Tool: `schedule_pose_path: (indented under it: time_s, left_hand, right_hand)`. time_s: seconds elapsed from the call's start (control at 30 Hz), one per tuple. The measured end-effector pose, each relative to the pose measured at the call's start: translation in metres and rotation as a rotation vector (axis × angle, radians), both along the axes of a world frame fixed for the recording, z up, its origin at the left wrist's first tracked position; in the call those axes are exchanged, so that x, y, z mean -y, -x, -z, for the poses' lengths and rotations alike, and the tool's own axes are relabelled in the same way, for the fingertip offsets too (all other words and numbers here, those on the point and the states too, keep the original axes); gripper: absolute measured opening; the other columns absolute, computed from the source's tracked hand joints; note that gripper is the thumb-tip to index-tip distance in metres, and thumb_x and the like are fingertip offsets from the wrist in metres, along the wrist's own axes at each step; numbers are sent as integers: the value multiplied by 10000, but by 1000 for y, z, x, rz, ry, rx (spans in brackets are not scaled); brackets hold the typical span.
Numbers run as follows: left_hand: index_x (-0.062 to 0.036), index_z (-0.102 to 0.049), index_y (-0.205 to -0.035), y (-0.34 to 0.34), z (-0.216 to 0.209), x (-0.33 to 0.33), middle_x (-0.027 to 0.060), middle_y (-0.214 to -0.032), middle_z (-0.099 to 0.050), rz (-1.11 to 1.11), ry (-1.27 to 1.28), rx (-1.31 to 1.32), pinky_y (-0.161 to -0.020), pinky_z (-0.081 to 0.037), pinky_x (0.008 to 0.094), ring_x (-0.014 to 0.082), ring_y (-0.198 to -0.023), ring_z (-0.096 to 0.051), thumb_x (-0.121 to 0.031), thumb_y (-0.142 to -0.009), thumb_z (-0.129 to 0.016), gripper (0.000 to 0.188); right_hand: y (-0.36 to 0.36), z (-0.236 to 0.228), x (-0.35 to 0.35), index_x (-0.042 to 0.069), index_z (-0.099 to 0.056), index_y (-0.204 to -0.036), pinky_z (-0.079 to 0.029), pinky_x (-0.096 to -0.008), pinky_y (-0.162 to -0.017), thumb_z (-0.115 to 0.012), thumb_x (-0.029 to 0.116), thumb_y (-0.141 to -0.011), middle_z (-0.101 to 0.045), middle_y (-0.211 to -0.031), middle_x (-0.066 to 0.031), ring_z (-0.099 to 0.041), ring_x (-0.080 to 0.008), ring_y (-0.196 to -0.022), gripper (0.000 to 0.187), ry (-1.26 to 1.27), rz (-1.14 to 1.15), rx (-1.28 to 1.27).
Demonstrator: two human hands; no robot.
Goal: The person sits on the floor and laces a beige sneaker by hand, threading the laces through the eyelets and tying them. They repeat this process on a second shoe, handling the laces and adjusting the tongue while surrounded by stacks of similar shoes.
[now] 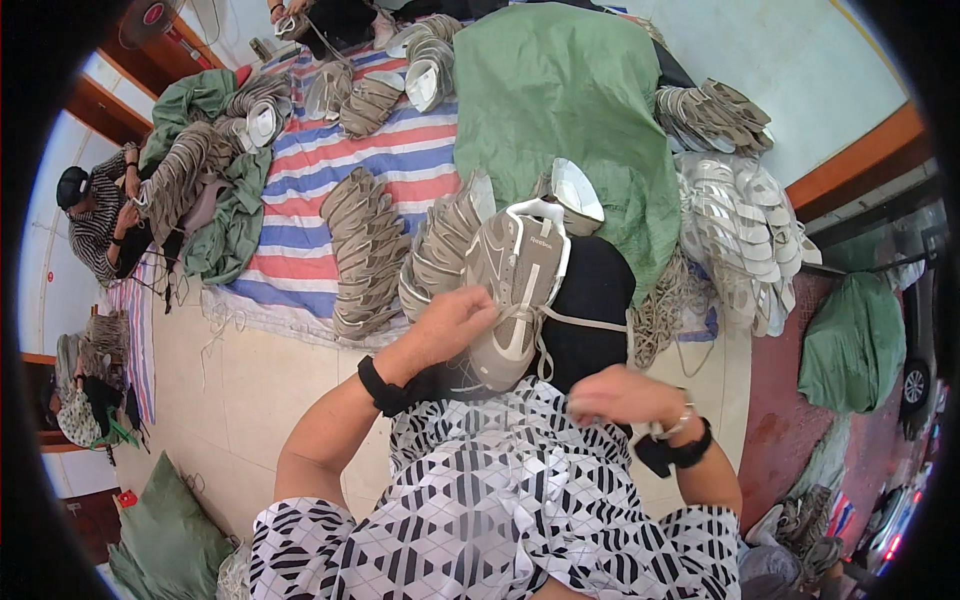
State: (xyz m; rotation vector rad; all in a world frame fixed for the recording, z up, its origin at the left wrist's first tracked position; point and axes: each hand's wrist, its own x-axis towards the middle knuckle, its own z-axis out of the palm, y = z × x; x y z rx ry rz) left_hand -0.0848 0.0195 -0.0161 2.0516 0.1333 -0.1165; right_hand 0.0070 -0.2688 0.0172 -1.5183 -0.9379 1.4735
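A grey-beige shoe upper (520,255) lies across my black-clad lap, its toe toward me and its white-lined collar away from me. My left hand (455,322) is closed at the left side of the lacing, its fingertips where the pale shoelace (585,321) leaves the upper. From a loop at the lacing, the lace stretches right, then bends down to my right hand (632,395). That hand is curled and slightly blurred, apart from the upper and over my right thigh; the lace's end is hidden there.
Stacked uppers (365,255) and more nested uppers (445,240) stand ahead on a striped sheet (350,150). A green sack (560,110) lies beyond; bundled white-lined uppers (740,235) and hanging laces (660,310) are to the right. A co-worker (100,220) sits at the left with uppers.
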Motion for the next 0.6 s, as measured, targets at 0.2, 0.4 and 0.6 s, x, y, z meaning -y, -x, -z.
schedule_pose_path:
  time_s: [0.2,0.4,0.6]
  left_hand:
    - [9,-601,-800,-7,5,5,82,-679,-604,-116,56,-74,-604,-458,304,139,-635,-553,-235,-877,-594,256]
    - [-29,-592,-768,-5,17,11,-17,-669,-557,-209,228,-118,-556,-413,243,63,-613,-489,-236,-893,-605,242]
    - [-6,-602,-787,-9,9,12,46,-683,-597,-221,32,-136,-582,-446,282,117,-624,-556,-214,-861,-616,222]
  right_hand:
    - [-39,31,73,21,-666,-890,-393,-201,-437,-522,197,-925,-637,-676,-45,-524,-77,-488,229,120,781,567]
    - [-38,6,-52,-10,-610,-1114,-310,-175,-371,-487,228,-971,-634,-669,-77,-410,-45,-381,303,-209,717,-122]
    - [-34,14,-111,-13,-610,-1044,-325,-183,-335,-490,232,-967,-613,-604,-66,-500,-81,-373,283,-55,560,-188]
